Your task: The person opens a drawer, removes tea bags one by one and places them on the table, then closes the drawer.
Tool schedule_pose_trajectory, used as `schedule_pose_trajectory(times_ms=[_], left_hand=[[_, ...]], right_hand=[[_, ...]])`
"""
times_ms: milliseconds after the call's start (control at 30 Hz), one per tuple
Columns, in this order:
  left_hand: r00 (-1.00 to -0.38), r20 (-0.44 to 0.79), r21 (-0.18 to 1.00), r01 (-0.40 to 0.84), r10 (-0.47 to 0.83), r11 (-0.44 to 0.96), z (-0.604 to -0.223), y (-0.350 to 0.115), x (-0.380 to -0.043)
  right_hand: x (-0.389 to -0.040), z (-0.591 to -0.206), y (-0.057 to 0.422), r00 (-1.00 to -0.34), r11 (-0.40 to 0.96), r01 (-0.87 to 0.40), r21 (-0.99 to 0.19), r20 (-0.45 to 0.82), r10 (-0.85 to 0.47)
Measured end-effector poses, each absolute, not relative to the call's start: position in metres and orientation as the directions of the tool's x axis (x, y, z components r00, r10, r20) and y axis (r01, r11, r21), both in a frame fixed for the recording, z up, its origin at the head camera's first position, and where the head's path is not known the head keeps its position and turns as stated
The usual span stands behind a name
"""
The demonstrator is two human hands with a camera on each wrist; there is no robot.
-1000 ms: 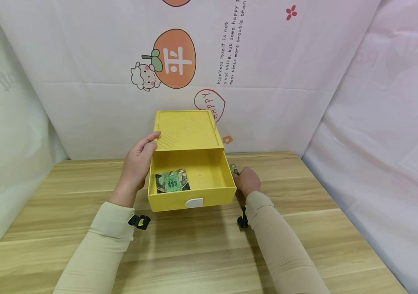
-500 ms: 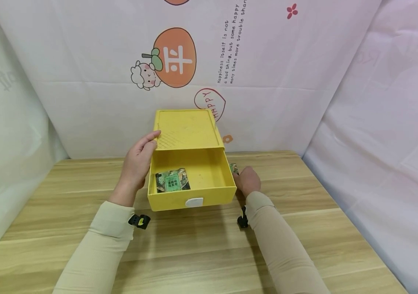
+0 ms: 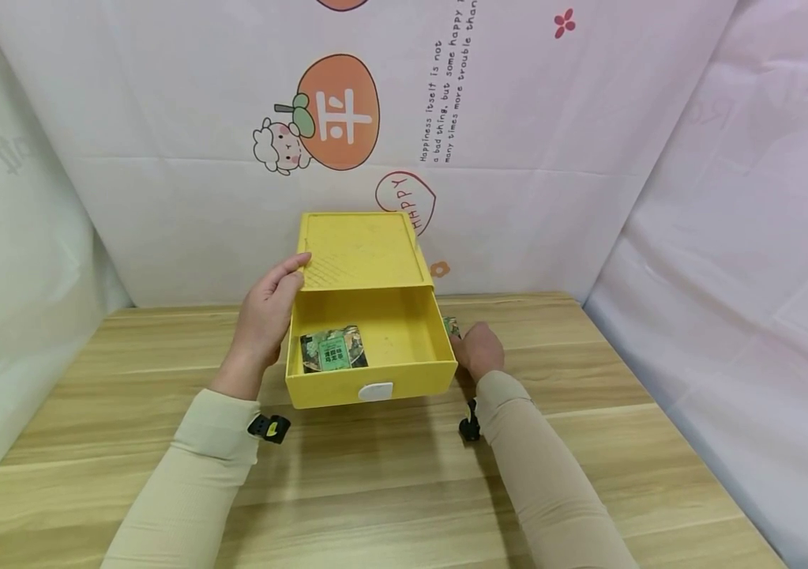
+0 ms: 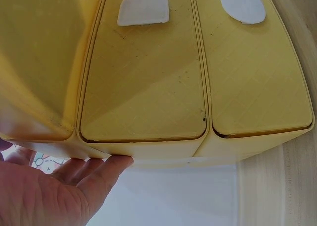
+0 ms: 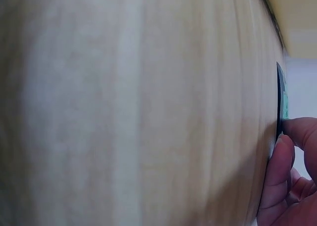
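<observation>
A yellow drawer cabinet (image 3: 364,245) stands at the back of the table, its top drawer (image 3: 370,389) pulled out toward me. Inside that drawer, at the left, lies a green tea sachet (image 3: 335,350). My left hand (image 3: 266,316) rests against the cabinet's left side, thumb at the top edge; in the left wrist view its fingers (image 4: 106,174) lie fairly straight along the wall. To the right of the drawer, my right hand (image 3: 480,350) pinches a second tea sachet (image 5: 282,99) between thumb and fingertips, low by the tabletop. Most of this sachet is hidden in the head view.
Two lower drawers with white tabs (image 4: 143,8) are pushed in. The wood-grain table (image 3: 368,490) stretches in front and to both sides. A printed white cloth (image 3: 517,158) hangs close behind the cabinet, and plain-looking cloth walls flank the table.
</observation>
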State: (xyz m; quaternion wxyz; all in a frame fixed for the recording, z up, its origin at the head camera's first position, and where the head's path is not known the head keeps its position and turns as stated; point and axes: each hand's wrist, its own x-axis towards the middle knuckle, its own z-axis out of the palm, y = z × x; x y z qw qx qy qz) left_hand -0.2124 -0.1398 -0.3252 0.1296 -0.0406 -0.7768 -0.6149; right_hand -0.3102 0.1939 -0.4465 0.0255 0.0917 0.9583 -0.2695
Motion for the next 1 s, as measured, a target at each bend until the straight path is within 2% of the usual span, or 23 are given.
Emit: schedule_pose_trajectory(times_ms=[767, 1000], left_hand=[[-0.962, 0.257, 0.942, 0.227, -0.097, 0.247, -0.3257, -0.1397, -0.2134], [-0.961, 0.259, 0.943, 0.230, -0.095, 0.240, -0.3252, -0.1393, -0.2131]], right_hand=[[-0.3086, -0.4432, 0.1948, -0.979, 0.810, 0.204, -0.550, -0.121, 0.164], [-0.3100, -0.4448, 0.1961, -0.983, 0.796, 0.183, -0.577, -0.090, 0.160]])
